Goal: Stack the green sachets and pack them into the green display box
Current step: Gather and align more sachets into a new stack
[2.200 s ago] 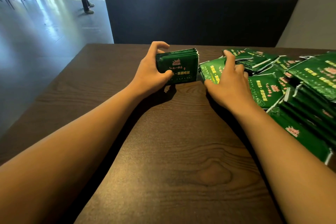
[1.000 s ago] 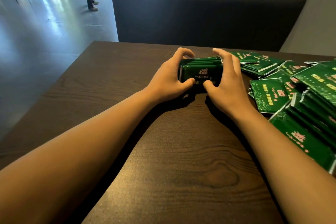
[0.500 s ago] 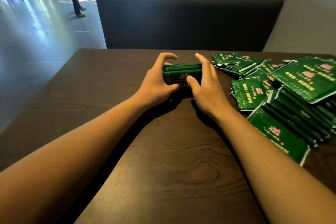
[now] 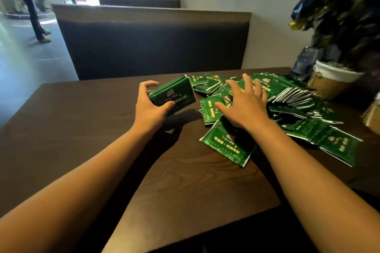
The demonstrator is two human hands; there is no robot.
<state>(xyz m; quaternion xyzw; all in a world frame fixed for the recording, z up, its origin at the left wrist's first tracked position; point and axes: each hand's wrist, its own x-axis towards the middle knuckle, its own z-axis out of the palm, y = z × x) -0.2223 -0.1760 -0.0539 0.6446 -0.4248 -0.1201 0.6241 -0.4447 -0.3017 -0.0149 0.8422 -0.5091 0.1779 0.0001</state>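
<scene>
Glossy green sachet stack (image 4: 173,95) gripped by left hand (image 4: 149,107), tilted, pink-gold print

left hand (image 4: 151,109) grips sachet stack (image 4: 173,95) | right hand (image 4: 244,104) spread above loose sachets (image 4: 226,144)

sachet stack (image 4: 174,94) | green, squared, tilted, off bench | loose sachets (image 4: 226,146) | green, strewn heap, bench right

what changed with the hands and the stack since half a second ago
The right hand let go of the squared stack of green sachets and moved right, fingers spread over the loose green sachet pile. The left hand still grips the stack, now tilted. The dark wooden table is unchanged.
</scene>
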